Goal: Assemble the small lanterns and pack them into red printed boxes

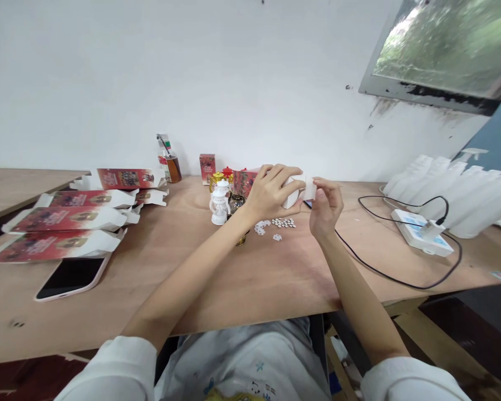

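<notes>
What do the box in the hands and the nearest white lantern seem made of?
Box: probably thin card, matte white, judging by its thin flap. White lantern: likely plastic, slightly glossy, given its smooth, molded-looking contours.

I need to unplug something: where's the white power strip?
In the head view, the power strip lies on the right side of the table, in front of the white bottles.
</notes>
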A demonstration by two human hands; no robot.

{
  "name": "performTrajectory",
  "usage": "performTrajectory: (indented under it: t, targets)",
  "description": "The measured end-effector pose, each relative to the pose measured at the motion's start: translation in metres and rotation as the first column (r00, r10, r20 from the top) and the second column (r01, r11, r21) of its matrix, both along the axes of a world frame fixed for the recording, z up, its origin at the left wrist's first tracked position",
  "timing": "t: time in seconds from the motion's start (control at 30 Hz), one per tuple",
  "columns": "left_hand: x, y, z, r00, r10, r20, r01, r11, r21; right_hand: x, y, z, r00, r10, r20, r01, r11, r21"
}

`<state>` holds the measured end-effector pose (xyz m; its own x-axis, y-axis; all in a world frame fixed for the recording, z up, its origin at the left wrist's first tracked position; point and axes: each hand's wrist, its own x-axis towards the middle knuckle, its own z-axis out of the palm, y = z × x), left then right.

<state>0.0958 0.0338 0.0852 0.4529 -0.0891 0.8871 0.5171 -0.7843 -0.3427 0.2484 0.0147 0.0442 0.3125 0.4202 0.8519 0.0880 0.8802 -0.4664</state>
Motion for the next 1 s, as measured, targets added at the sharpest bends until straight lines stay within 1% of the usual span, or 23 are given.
performTrajectory:
  t: [0.07, 0.17, 0.23, 0.33, 0.4, 0.47, 0.53, 0.67, 0.8, 0.9, 1.0]
  targets:
    - [-0.0004, -0.0004, 0.0009, 1.000, -0.004, 0.008, 0.004, 1.000, 0.007, -0.0002, -0.0002, 0.0006, 0.998, 0.057, 0.034, -0.056, 0.998, -0.012]
    - [-0.0008, -0.0020, 0.0024, 1.000, -0.004, 0.008, 0.005, 1.000, -0.003, -0.0013, -0.0015, 0.0006, 0.992, 0.118, 0.042, -0.115, 0.990, -0.076]
    - [-0.0007, -0.0031, 0.0031, 1.000, -0.007, -0.001, 0.007, 1.000, -0.017, -0.0028, -0.0027, 0.0005, 0.992, 0.123, 0.028, -0.119, 0.987, -0.112]
    - [-0.0001, -0.0038, 0.0030, 1.000, -0.017, -0.006, 0.017, 0.999, -0.029, -0.0060, -0.0044, 0.0010, 0.994, 0.109, -0.005, -0.109, 0.986, -0.128]
    - [0.0001, -0.0036, 0.0024, 1.000, -0.025, -0.001, 0.025, 1.000, -0.018, -0.0081, -0.0053, 0.0018, 0.995, 0.098, -0.035, -0.102, 0.986, -0.133]
    - [0.0000, -0.0032, 0.0017, 0.999, -0.032, -0.001, 0.032, 0.999, -0.001, -0.0094, -0.0059, 0.0025, 0.991, 0.116, -0.067, -0.125, 0.979, -0.160]
    - [-0.0003, -0.0029, 0.0012, 1.000, -0.029, -0.013, 0.029, 1.000, 0.003, -0.0095, -0.0063, 0.0028, 0.980, 0.175, -0.099, -0.192, 0.959, -0.209]
    - [-0.0004, -0.0023, 0.0000, 0.999, -0.021, -0.042, 0.022, 1.000, 0.014, -0.0073, -0.0062, 0.0024, 0.938, 0.320, -0.132, -0.345, 0.893, -0.289]
    - [0.0007, -0.0007, -0.0016, 0.998, -0.019, -0.060, 0.020, 0.999, 0.028, -0.0050, -0.0046, 0.0014, 0.904, 0.404, -0.144, -0.428, 0.838, -0.338]
    - [0.0013, 0.0005, -0.0024, 0.996, -0.016, -0.085, 0.018, 1.000, 0.023, -0.0043, -0.0029, 0.0006, 0.885, 0.437, -0.159, -0.465, 0.819, -0.336]
    - [0.0009, 0.0010, -0.0020, 0.995, -0.014, -0.099, 0.017, 1.000, 0.025, -0.0040, -0.0016, 0.0002, 0.882, 0.438, -0.173, -0.470, 0.822, -0.322]
